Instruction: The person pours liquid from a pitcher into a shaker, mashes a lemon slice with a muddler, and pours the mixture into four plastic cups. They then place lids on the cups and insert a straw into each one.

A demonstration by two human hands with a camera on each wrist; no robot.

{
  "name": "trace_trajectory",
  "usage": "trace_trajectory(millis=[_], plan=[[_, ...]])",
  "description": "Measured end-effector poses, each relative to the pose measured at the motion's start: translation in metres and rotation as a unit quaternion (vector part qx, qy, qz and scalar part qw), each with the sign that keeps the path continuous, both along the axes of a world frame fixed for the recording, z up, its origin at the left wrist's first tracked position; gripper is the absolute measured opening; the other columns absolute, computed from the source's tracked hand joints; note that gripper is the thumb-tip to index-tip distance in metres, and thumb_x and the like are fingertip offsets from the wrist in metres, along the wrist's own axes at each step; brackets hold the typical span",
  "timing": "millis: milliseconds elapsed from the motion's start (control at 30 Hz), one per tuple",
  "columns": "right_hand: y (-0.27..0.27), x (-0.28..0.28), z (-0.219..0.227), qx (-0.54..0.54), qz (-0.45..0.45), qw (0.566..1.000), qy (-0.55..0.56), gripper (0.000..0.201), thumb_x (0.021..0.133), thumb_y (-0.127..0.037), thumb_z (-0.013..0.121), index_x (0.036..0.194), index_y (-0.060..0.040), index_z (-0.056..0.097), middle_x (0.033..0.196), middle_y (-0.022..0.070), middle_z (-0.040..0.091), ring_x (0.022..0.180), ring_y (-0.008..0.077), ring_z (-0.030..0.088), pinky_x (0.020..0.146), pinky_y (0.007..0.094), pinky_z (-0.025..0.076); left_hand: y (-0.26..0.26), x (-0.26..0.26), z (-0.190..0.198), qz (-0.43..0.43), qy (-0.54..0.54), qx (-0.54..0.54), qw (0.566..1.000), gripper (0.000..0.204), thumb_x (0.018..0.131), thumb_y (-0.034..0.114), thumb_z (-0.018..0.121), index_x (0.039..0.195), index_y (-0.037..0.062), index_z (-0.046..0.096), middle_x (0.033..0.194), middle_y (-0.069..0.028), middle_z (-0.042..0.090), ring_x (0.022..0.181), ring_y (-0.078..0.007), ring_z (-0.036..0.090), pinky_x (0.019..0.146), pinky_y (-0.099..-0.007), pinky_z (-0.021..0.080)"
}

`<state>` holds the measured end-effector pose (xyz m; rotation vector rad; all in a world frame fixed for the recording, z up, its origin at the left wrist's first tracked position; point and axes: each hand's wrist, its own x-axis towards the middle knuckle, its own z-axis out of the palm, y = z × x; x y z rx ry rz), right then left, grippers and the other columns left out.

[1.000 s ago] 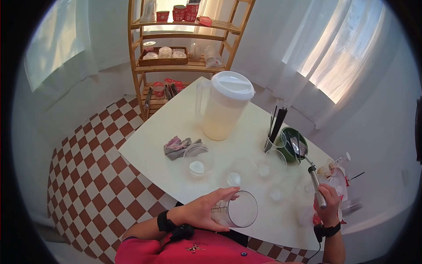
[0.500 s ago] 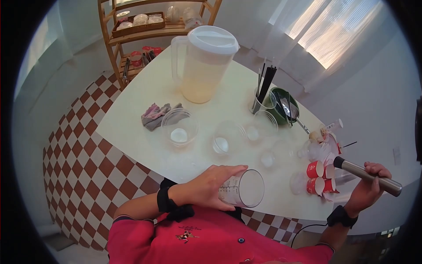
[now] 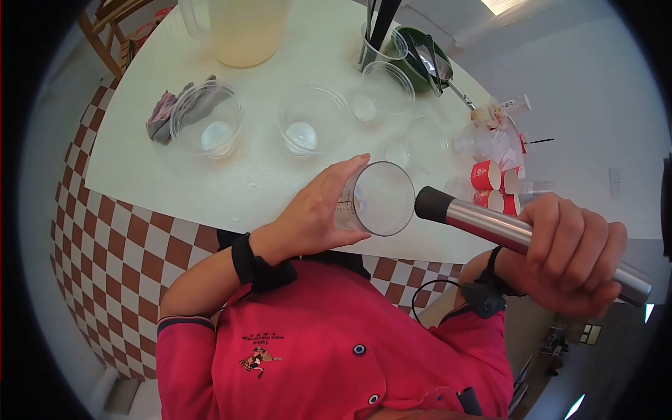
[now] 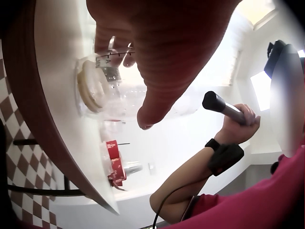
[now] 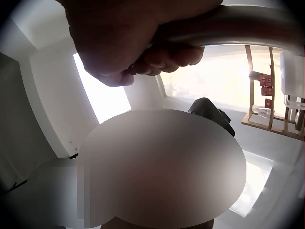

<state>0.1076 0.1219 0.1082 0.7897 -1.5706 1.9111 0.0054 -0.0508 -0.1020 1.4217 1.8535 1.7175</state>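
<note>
My left hand [image 3: 311, 206] holds a clear cup [image 3: 383, 199] with dark measuring marks, fingers and thumb round its side. In the head view the cup's round mouth faces up toward the camera. Something pale and round shows at its base in the left wrist view. My right hand [image 3: 570, 252] grips the steel handle of a muddler [image 3: 490, 225]. The muddler's black head [image 3: 434, 204] points left, right at the cup's rim in the head view. From the left wrist, the muddler [image 4: 224, 107] appears raised, its black end toward the cup.
Several clear plastic bowls [image 3: 208, 119] with whitish contents stand on the pale table [image 3: 161, 178]. Behind them are a pitcher [image 3: 248, 35] of pale liquid, a crumpled cloth [image 3: 164, 115] and a green bowl [image 3: 416, 77] holding utensils. Red paper cups [image 3: 485, 175] stand to the right.
My right hand has lifted the muddler from the table's right side and swung it leftward to the cup. My left hand keeps holding the cup. The head view has tilted downward.
</note>
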Motion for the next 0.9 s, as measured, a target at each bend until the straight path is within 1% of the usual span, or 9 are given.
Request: trace_trajectory(millis=[100, 200, 333, 467, 567, 667, 800, 833, 900], plan=[[-0.006, -0.015, -0.029, 0.006, 0.037, 0.997, -0.074, 0.026, 0.097, -0.025, 0.063, 0.081, -0.0119, 0.048, 0.067, -0.0001, 0.053, 0.051, 0.0116, 0.048, 0.050, 0.0275, 0.047, 0.002, -0.001, -0.006, 0.000, 0.007, 0.015, 1.000, 0.109, 0.066, 0.018, 0.092, 0.153, 0.0028, 0.029, 0.151, -0.0203, 0.043, 0.137, -0.0374, 0.046, 0.114, -0.0423, 0.040], [-0.008, -0.017, -0.036, 0.032, 0.015, 0.994, -0.103, 0.025, 0.097, -0.023, 0.062, 0.080, -0.0116, 0.047, 0.067, 0.0003, 0.052, 0.052, 0.0135, 0.049, 0.051, 0.0302, 0.048, 0.003, -0.002, -0.012, 0.001, 0.018, 0.039, 0.999, 0.110, 0.065, 0.019, 0.093, 0.153, 0.0031, 0.030, 0.152, -0.0200, 0.043, 0.137, -0.0378, 0.046, 0.114, -0.0427, 0.040], [-0.009, -0.009, -0.027, -0.037, 0.012, 0.999, -0.001, 0.028, 0.098, -0.023, 0.061, 0.078, -0.0122, 0.045, 0.062, 0.0000, 0.051, 0.052, 0.0130, 0.049, 0.051, 0.0292, 0.048, 0.003, -0.003, -0.016, 0.001, 0.020, 0.054, 0.998, 0.110, 0.065, 0.020, 0.093, 0.153, 0.0035, 0.030, 0.152, -0.0195, 0.043, 0.137, -0.0380, 0.046, 0.113, -0.0428, 0.040], [-0.029, -0.024, -0.070, 0.025, 0.028, 0.983, -0.180, 0.025, 0.094, -0.021, 0.064, 0.077, -0.0117, 0.048, 0.062, -0.0015, 0.050, 0.052, 0.0134, 0.050, 0.051, 0.0282, 0.046, 0.005, -0.001, -0.016, 0.011, 0.025, 0.069, 0.997, 0.108, 0.065, 0.019, 0.091, 0.153, 0.0033, 0.031, 0.151, -0.0187, 0.045, 0.132, -0.0384, 0.049, 0.111, -0.0439, 0.042], [-0.029, -0.031, -0.070, 0.038, 0.059, 0.988, -0.136, 0.023, 0.091, -0.020, 0.066, 0.077, -0.0110, 0.050, 0.063, 0.0003, 0.053, 0.052, 0.0157, 0.048, 0.052, 0.0312, 0.045, 0.005, -0.003, -0.017, 0.014, 0.030, 0.070, 0.997, 0.109, 0.064, 0.018, 0.093, 0.153, 0.0042, 0.031, 0.151, -0.0197, 0.045, 0.135, -0.0382, 0.048, 0.112, -0.0433, 0.042], [-0.025, -0.030, -0.067, -0.057, 0.044, 0.991, -0.116, 0.025, 0.091, -0.021, 0.068, 0.076, -0.0103, 0.051, 0.065, 0.0019, 0.055, 0.052, 0.0176, 0.048, 0.053, 0.0336, 0.044, 0.003, -0.004, -0.016, 0.007, 0.021, 0.063, 0.998, 0.108, 0.064, 0.018, 0.092, 0.153, 0.0040, 0.032, 0.150, -0.0193, 0.046, 0.133, -0.0387, 0.049, 0.111, -0.0437, 0.042], [-0.038, -0.037, -0.082, 0.091, -0.012, 0.986, -0.139, 0.028, 0.093, -0.022, 0.062, 0.073, -0.0136, 0.045, 0.061, -0.0025, 0.050, 0.048, 0.0103, 0.046, 0.045, 0.0246, 0.044, 0.004, -0.002, -0.018, 0.004, 0.029, 0.075, 0.997, 0.104, 0.067, 0.020, 0.089, 0.152, 0.0035, 0.032, 0.148, -0.0186, 0.048, 0.130, -0.0383, 0.050, 0.110, -0.0441, 0.042], [-0.029, -0.031, -0.074, 0.083, 0.026, 0.993, -0.083, 0.021, 0.091, -0.017, 0.068, 0.079, -0.0101, 0.052, 0.064, 0.0012, 0.054, 0.051, 0.0166, 0.050, 0.050, 0.0318, 0.044, 0.005, -0.004, -0.019, 0.014, 0.038, 0.079, 0.996, 0.104, 0.067, 0.020, 0.089, 0.152, 0.0035, 0.033, 0.147, -0.0186, 0.048, 0.131, -0.0382, 0.050, 0.110, -0.0442, 0.042], [-0.028, -0.035, -0.072, 0.097, -0.016, 0.994, -0.056, 0.026, 0.092, -0.021, 0.066, 0.074, -0.0119, 0.049, 0.061, -0.0013, 0.052, 0.047, 0.0127, 0.047, 0.045, 0.0275, 0.044, 0.005, -0.004, -0.020, 0.016, 0.024, 0.079, 0.996, 0.103, 0.067, 0.021, 0.089, 0.152, 0.0036, 0.033, 0.147, -0.0186, 0.048, 0.131, -0.0380, 0.050, 0.111, -0.0444, 0.042]])
